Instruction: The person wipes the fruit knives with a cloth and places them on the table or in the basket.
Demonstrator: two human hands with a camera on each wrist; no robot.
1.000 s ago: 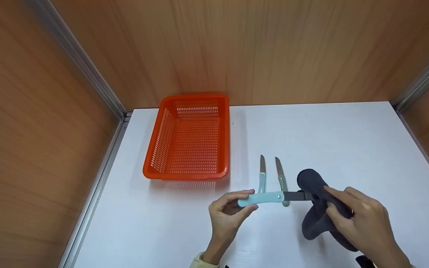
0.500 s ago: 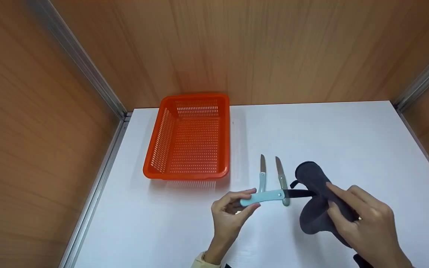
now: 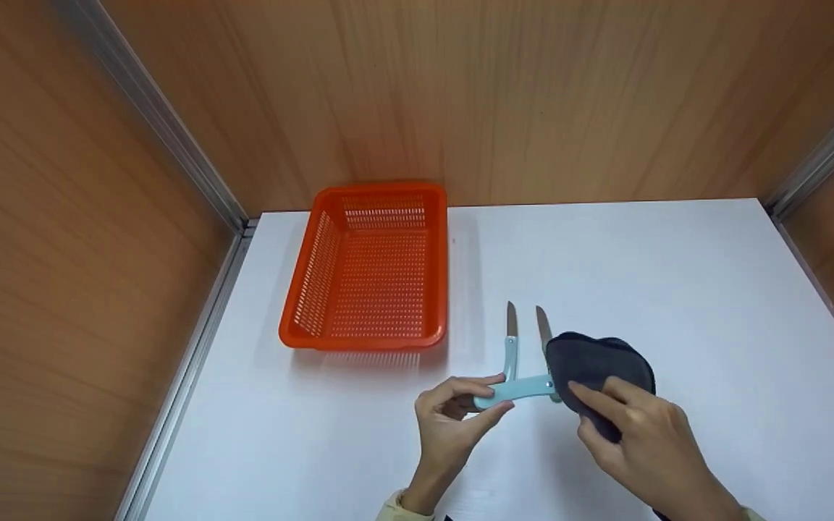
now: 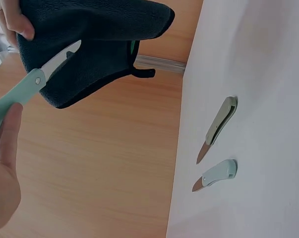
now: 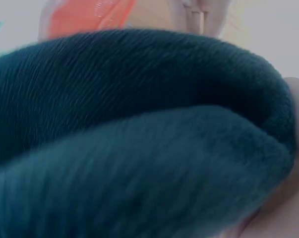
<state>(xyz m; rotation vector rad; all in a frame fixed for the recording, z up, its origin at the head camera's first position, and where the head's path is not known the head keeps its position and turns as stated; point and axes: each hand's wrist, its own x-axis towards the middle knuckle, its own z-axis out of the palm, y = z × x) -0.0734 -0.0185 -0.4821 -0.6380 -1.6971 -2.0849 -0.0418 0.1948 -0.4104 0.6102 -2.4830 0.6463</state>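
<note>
My left hand [image 3: 453, 420] pinches the light-blue handle of a folding knife [image 3: 518, 391], its blade unfolded and pointing right. In the left wrist view the blade [image 4: 60, 59] lies against the fuzzy face of a dark cloth [image 4: 89, 29]. My right hand [image 3: 641, 441] grips this cloth, which covers the blade in the head view. The folded cloth [image 5: 139, 163] fills most of the right wrist view. Two more unfolded knives lie on the table behind: a light-blue folding knife [image 3: 510, 347] and a grey-green folding knife [image 4: 219, 124], partly hidden by the cloth in the head view.
An orange plastic basket [image 3: 436, 289] with slotted walls stands at the back left of the white table [image 3: 714, 289]. Wooden panels [image 3: 496, 101] rise behind the table and at both sides, with metal strips along the corners.
My right hand has carried the cloth leftward over the held knife's blade, up to the handle's end. The left hand has shifted slightly right; the two knives on the table stayed put.
</note>
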